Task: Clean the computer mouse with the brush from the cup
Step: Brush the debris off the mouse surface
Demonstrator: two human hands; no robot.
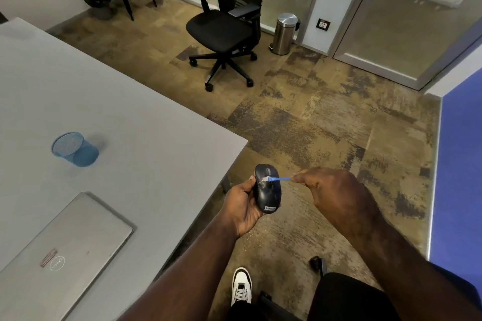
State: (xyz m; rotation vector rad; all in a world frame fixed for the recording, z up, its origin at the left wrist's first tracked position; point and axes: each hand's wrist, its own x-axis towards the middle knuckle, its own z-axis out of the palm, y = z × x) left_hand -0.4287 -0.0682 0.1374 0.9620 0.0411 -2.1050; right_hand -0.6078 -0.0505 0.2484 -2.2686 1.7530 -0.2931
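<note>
Two hands at work: the left hand (241,206) cradles the computer mouse (267,187) from its left side, fingers wrapped under the body; the right hand (328,187) pinches the far end of the brush (279,179) between thumb and fingertips.
Mouse position: held in the air off the near right corner of the table (146,122), above the carpet (300,122), top side up, logo end nearest the person.
Brush contact: pale bristles lie on the top shell near the wheel, where whitish dust shows.
Step in hand: sweeping that dust off the top, as I judge it.
Doing it well: short light strokes towards the mouse's edge; firm left grip; tilt the shell so the dust falls to the floor.
Risk: pinch so far back gives little control; choke up if the tip skids.
Cup (75,148): blue mesh, on the table, far left, well apart from both hands.
</note>
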